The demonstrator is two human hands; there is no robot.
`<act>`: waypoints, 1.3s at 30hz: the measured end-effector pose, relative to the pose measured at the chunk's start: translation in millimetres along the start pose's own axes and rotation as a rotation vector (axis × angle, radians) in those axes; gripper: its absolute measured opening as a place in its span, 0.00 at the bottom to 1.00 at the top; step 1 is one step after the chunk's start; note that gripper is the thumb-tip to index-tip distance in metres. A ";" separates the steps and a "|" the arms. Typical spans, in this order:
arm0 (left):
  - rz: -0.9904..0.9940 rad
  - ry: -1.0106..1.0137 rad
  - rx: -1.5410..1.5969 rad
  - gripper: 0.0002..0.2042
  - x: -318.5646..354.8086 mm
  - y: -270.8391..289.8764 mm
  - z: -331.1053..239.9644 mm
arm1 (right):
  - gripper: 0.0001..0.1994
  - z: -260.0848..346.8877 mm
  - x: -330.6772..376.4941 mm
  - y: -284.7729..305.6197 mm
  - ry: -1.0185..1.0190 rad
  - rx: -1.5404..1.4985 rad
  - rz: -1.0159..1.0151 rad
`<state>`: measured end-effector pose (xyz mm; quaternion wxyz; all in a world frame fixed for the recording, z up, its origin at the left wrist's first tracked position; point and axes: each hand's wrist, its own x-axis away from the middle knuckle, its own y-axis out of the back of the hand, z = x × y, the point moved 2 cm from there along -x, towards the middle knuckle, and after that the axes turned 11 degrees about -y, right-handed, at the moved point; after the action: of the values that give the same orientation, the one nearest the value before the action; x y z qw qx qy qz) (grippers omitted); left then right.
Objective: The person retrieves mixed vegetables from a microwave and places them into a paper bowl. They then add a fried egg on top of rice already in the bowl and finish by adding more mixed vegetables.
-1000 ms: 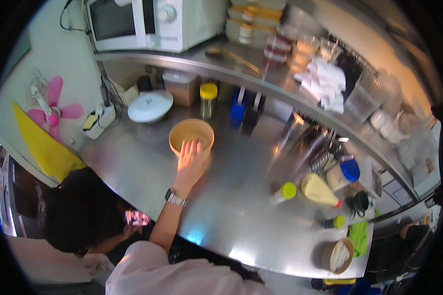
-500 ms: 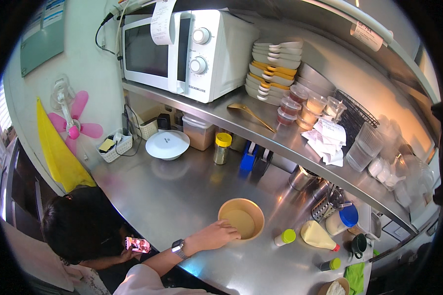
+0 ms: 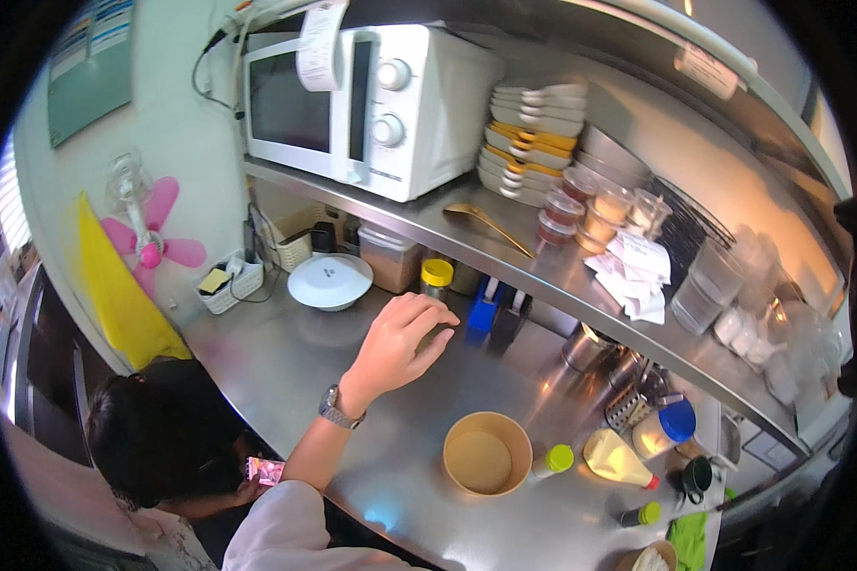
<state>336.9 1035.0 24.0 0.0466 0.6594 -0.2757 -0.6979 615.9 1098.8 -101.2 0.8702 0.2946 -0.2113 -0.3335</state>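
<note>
My left hand (image 3: 402, 344), with a metal-banded watch on the wrist, is raised over the steel counter. Its fingers are curved, with a gap between them and the thumb, and I see nothing gripped in it. Just behind the fingers stands a jar with a yellow lid (image 3: 437, 273); the hand hides its lower part, so contact cannot be made out. Nearer to me, a brown paper bowl (image 3: 487, 455) sits on the counter, with only its pale inside showing. A small shaker with a lime-green lid (image 3: 559, 459) stands close to the bowl's right side. My right hand is out of view.
A steel shelf (image 3: 405, 224) with a microwave (image 3: 390, 105) overhangs the counter's back. A white bowl (image 3: 329, 282) stands back left. A squeeze bottle (image 3: 611, 457) and blue-lidded tub (image 3: 665, 425) are right. At lower left, another person holds a phone (image 3: 265, 471).
My left hand has lifted away from the paper bowl and moved up and back toward the yellow-lidded jar. The bowl appears slightly lower and farther right, and the whole view has shifted a little.
</note>
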 end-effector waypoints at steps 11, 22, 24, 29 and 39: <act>-0.582 0.363 -0.419 0.30 -45.7 43.4 183.9 | 0.15 20.3 -7.0 3.8 -0.005 0.053 -0.011; -0.330 0.559 -0.242 0.28 -65.7 69.0 209.0 | 0.14 44.5 -10.7 -5.1 -0.006 0.068 -0.013; -0.446 0.527 -0.318 0.30 -61.3 76.6 196.3 | 0.14 48.0 -11.8 -6.7 -0.006 0.071 -0.012; -0.475 0.559 -0.345 0.31 -45.5 97.0 177.1 | 0.14 57.3 -15.6 -9.3 -0.004 0.081 -0.009; -0.861 0.435 -0.009 0.16 1.5 82.4 179.8 | 0.13 75.4 -10.0 1.1 -0.013 0.150 0.005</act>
<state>142.0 1023.0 55.6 -0.1873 0.8441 0.0414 -0.5007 567.0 1078.4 -46.7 0.8451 0.3563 -0.2423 -0.3164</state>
